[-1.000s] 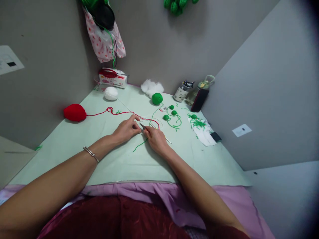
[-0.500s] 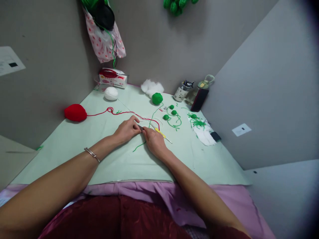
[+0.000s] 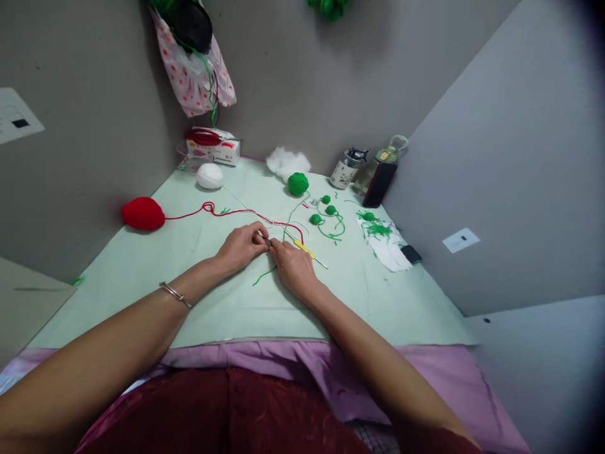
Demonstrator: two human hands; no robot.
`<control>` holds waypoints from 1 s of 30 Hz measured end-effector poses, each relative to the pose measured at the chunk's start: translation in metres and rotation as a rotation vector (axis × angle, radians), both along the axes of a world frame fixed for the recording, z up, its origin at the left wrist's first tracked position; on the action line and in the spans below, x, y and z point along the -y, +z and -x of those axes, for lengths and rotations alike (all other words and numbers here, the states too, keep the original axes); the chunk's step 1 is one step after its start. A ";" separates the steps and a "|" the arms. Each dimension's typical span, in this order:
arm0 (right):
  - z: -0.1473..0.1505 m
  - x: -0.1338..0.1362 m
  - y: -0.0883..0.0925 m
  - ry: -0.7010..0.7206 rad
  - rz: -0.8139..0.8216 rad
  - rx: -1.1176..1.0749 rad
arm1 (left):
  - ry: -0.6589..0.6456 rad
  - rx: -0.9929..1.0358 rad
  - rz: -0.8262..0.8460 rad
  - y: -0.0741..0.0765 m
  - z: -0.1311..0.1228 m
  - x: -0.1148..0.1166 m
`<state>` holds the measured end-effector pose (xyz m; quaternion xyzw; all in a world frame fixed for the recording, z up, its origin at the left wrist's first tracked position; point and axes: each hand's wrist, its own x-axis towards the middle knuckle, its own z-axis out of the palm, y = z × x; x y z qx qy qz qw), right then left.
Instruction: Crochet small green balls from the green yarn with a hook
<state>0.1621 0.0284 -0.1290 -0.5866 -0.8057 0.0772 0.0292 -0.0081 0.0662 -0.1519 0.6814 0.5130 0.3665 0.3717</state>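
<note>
My left hand (image 3: 240, 246) and my right hand (image 3: 293, 266) meet fingertip to fingertip on the pale green table cover (image 3: 142, 277). Both are closed in a pinch. Between them shows the tip of a small grey metal tool (image 3: 268, 242), which sits in my right fingers. What my left fingers pinch is hidden. A red yarn strand (image 3: 222, 214) runs from the red yarn ball (image 3: 142, 213) past my left hand. A yellow-handled crochet hook (image 3: 306, 250) lies just beyond my right hand. A green strand (image 3: 262, 275) trails under it.
A white yarn ball (image 3: 210, 176), green yarn ball (image 3: 297, 183), white stuffing (image 3: 285, 161) and small green crocheted pieces (image 3: 326, 211) lie further back. A jar (image 3: 344, 170), dark phone (image 3: 378, 185) and white cloth with green scraps (image 3: 385, 243) are right. Grey walls close in on both sides.
The pointed metal tip seen a second ago is now nearly hidden between my fingers. My right hand has shifted and uncovered the yellow hook. The view has tilted slightly.
</note>
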 end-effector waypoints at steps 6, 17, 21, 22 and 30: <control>-0.001 -0.001 -0.005 -0.016 0.008 -0.024 | -0.008 0.030 -0.003 -0.007 0.000 -0.003; -0.014 -0.012 -0.003 -0.061 0.027 -0.282 | -0.011 0.135 0.015 -0.008 0.000 -0.006; -0.023 -0.016 -0.004 -0.093 0.008 -0.393 | -0.022 0.247 0.055 -0.003 0.000 -0.007; -0.025 -0.016 -0.005 -0.109 -0.006 -0.411 | -0.022 0.281 0.067 -0.001 -0.001 -0.006; -0.056 -0.028 0.003 -0.277 -0.170 -0.421 | -0.046 0.481 0.237 0.015 -0.002 0.001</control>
